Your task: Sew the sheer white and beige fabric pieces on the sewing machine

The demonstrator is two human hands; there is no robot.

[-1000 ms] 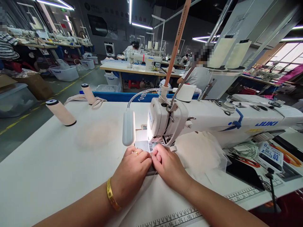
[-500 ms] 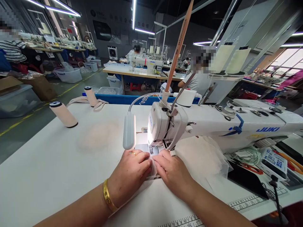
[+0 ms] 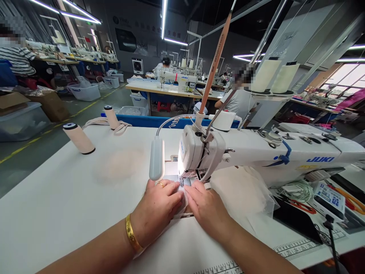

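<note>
A piece of white fabric (image 3: 182,207) is lying flat on the white table (image 3: 65,198), its far edge sitting under the needle of the white sewing machine (image 3: 242,152). The left hand (image 3: 158,209) is pressing down on the fabric with fingers curled, palm down, a gold bangle (image 3: 131,234) on the wrist. The right hand (image 3: 207,209) is pressing beside it, fingertips nearly touching the left; neither is pinching anything visibly. A lamp (image 3: 156,159) is hanging just above the left hand. Two thread spools (image 3: 79,139) are standing well apart to the left.
</note>
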